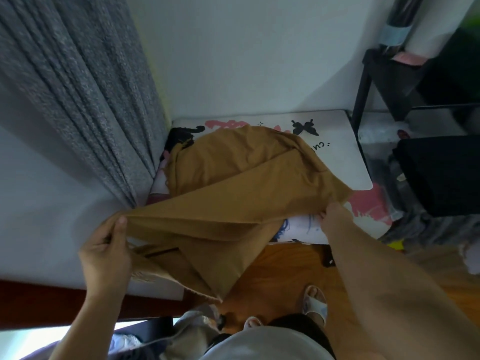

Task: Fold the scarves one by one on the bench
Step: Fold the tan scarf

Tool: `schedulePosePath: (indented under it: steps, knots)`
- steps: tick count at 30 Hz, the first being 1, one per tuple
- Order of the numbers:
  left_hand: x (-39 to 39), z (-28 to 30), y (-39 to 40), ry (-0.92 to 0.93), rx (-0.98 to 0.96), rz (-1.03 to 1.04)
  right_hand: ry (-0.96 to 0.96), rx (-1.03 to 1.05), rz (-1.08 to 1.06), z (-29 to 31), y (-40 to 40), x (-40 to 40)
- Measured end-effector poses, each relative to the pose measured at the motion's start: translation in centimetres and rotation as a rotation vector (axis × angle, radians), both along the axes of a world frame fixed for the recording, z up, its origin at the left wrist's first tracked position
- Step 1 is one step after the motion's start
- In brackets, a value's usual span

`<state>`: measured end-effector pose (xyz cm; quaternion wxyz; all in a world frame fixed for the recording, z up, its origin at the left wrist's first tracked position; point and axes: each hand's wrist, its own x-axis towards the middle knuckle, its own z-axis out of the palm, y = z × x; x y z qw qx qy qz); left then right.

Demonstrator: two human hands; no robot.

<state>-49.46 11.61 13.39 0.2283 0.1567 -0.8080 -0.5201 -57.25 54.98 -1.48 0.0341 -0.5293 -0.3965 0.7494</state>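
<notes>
Scarf location: a mustard-brown scarf (pixel 233 172) lies spread over the bench (pixel 345 152), its far part heaped on the printed cushion top, its near part drawn off the front edge and hanging down toward the wooden floor (pixel 280 268).
Scarf relative to hands: the cloth stretches between both hands, one corner at the left hand, the near right edge at the right hand; a loose fold droops between them, below the left hand.
Left hand: the left hand (pixel 106 253) is held up off the bench to the left of it, fingers curled, thumb pressed against the gathered corner of the scarf, pinching it.
Right hand: the right hand (pixel 335 216) reaches to the front edge of the bench and grips the scarf's edge; its fingertips are tucked under the cloth, so the exact hold appears to be a pinch but cannot be confirmed in full.
Bench surface: white cover with pink patches, a black butterfly print (pixel 305 128) and some lettering, exposed at the right and rear of the scarf.
Surroundings: grey curtain (pixel 78 87) hanging at the left, touching the bench's left end; white wall behind; black metal shelving (pixel 384 81) just beside the bench at the right.
Person: feet in pale slippers (pixel 315 302) stand on the floor below the bench's front edge.
</notes>
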Motion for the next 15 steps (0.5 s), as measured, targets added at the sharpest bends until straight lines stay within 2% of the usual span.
schedulePosePath:
  steps: [4, 7, 11, 13, 15]
  knots:
    - [0.5, -0.6, 0.0, -0.058, -0.074, 0.038, -0.015, 0.024, 0.072, -0.3, 2.1, -1.2]
    - [0.8, -1.0, -0.4, -0.076, -0.075, 0.083, -0.041, -0.037, 0.143, 0.3, 3.8, -2.1]
    - [1.0, -1.0, -1.0, -0.090, -0.052, 0.149, 0.053, -0.074, 0.042, 2.3, 6.3, -2.7]
    - [0.9, -0.8, -1.0, -0.086, -0.032, 0.182, 0.117, -0.034, 0.007, 3.7, 7.6, -2.9]
    - [0.6, -0.5, -1.1, -0.094, -0.012, 0.186, 0.132, 0.092, 0.054, 6.6, 8.3, -2.8]
